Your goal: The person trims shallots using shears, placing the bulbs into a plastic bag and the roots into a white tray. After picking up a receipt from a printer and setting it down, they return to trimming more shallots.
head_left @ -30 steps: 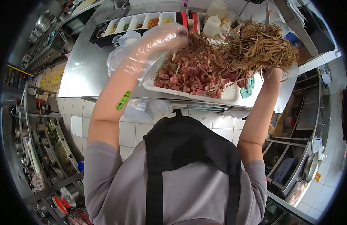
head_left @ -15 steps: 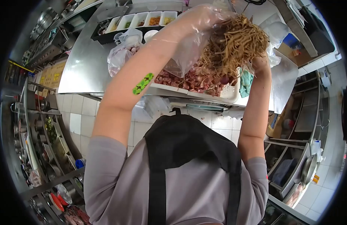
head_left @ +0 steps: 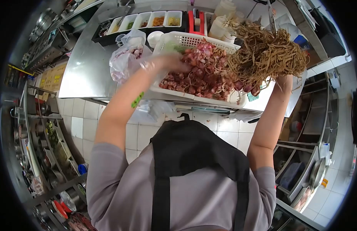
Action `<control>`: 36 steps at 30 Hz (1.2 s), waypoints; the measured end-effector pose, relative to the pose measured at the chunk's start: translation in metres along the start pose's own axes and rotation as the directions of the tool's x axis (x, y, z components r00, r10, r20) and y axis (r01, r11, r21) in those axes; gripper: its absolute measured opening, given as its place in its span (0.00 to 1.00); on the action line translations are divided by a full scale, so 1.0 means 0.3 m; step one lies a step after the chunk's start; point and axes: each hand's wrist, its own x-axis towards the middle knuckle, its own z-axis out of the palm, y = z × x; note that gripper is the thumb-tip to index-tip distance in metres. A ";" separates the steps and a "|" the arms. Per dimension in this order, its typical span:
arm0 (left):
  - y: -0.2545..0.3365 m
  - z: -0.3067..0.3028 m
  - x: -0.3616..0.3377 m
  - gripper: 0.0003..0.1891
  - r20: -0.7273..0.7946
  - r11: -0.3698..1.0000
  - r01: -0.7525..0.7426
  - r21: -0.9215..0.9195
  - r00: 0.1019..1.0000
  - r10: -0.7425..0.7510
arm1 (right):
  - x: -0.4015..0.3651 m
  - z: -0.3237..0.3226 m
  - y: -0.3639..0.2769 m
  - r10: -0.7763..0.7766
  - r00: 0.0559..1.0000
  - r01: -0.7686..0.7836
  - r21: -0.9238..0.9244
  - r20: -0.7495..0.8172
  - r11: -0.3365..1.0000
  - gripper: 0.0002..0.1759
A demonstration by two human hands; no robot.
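I fear bulbs dropping past the right rim of the white perforated plastic basket (head_left: 174,39), since my right hand (head_left: 283,81) grips the tangled bundle of tan dry stalks and red shallots (head_left: 268,54) right above that edge, while my left hand (head_left: 172,62), its grip too blurred to tell, lies on the heaped red shallots (head_left: 201,75) inside.

I look down on a stainless steel counter (head_left: 88,71) above a white-tiled floor (head_left: 86,119), with pot-laden metal shelves (head_left: 37,142) on the left and a steel rack (head_left: 315,129) on the right.
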 end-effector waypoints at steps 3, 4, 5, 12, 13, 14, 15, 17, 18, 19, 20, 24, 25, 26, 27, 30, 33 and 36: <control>0.157 0.055 -0.096 0.32 -0.001 0.907 0.266 0.326 0.960 -0.281 | -0.016 -0.017 0.002 -0.011 1.000 0.011 -0.011 -0.019 1.000 0.18; 0.172 0.070 -0.103 0.32 0.029 0.854 0.303 0.423 0.937 -0.347 | -0.020 -0.022 0.006 -0.017 0.999 0.016 -0.015 -0.028 1.000 0.18; 0.163 0.094 -0.100 0.32 0.037 0.856 0.296 0.424 0.938 -0.343 | -0.026 -0.024 0.009 -0.015 0.999 0.014 -0.018 -0.033 1.000 0.18; 0.110 0.098 -0.072 0.20 -0.068 0.935 0.246 0.256 0.969 -0.236 | -0.040 -0.054 0.010 -0.037 0.997 0.035 -0.036 -0.068 0.999 0.19; 0.116 0.085 -0.068 0.20 0.021 0.960 0.137 0.243 0.989 -0.147 | -0.041 -0.059 0.006 -0.043 0.997 0.040 -0.037 -0.071 0.999 0.19; 0.119 0.069 -0.066 0.20 0.026 0.960 0.136 0.244 0.989 -0.146 | -0.041 -0.064 0.006 -0.045 0.996 0.042 -0.036 -0.075 0.998 0.19; 0.191 0.005 -0.093 0.21 0.056 0.977 0.214 0.004 0.975 -0.214 | -0.040 -0.070 0.001 -0.048 0.996 0.045 -0.035 -0.077 0.998 0.19; 0.229 -0.020 -0.089 0.22 0.106 0.928 0.292 -0.233 0.956 -0.274 | -0.039 -0.082 0.000 -0.051 0.995 0.049 -0.038 -0.081 0.998 0.19; 0.236 -0.019 -0.082 0.22 0.094 0.827 0.235 -0.511 0.971 -0.218 | -0.037 -0.083 0.000 -0.054 0.995 0.051 -0.038 -0.081 0.998 0.19; 0.247 -0.020 -0.076 0.24 0.064 0.649 0.161 -0.743 0.983 -0.170 | -0.034 -0.084 0.001 -0.057 0.995 0.055 -0.037 -0.080 0.998 0.19; 0.266 -0.019 -0.069 0.24 0.064 0.649 0.163 -0.743 0.983 -0.173 | -0.033 -0.086 0.001 -0.058 0.995 0.055 -0.036 -0.078 0.998 0.19; 0.366 -0.062 -0.081 0.19 0.057 0.640 0.105 -0.761 0.994 -0.096 | -0.029 -0.087 0.009 -0.060 0.995 0.058 -0.033 -0.074 0.998 0.19; 0.346 -0.062 -0.074 0.26 0.072 0.729 0.126 -0.673 0.992 -0.106 | -0.029 -0.089 0.010 -0.061 0.995 0.059 -0.030 -0.074 0.998 0.19; 0.324 -0.068 -0.074 0.26 0.073 0.729 0.129 -0.673 0.992 -0.108 | -0.029 -0.087 0.014 -0.059 0.996 0.057 -0.029 -0.070 0.998 0.19; 0.331 -0.098 -0.096 0.26 0.142 0.886 0.226 -0.404 0.973 -0.183 | -0.027 -0.086 0.015 -0.059 0.996 0.057 -0.030 -0.069 0.998 0.19; 0.145 0.032 -0.080 0.26 0.023 0.984 0.172 0.032 0.985 -0.173 | -0.024 -0.083 0.023 -0.064 0.996 0.062 -0.028 -0.064 0.998 0.19; 0.151 0.079 -0.097 0.23 0.026 0.969 0.099 0.225 0.994 -0.108 | -0.020 -0.080 0.024 -0.069 0.996 0.067 -0.028 -0.065 0.997 0.20; 0.191 0.093 -0.101 0.23 0.145 0.922 0.114 0.371 0.973 -0.178 | -0.016 -0.089 0.019 -0.077 0.995 0.075 -0.032 -0.066 0.997 0.20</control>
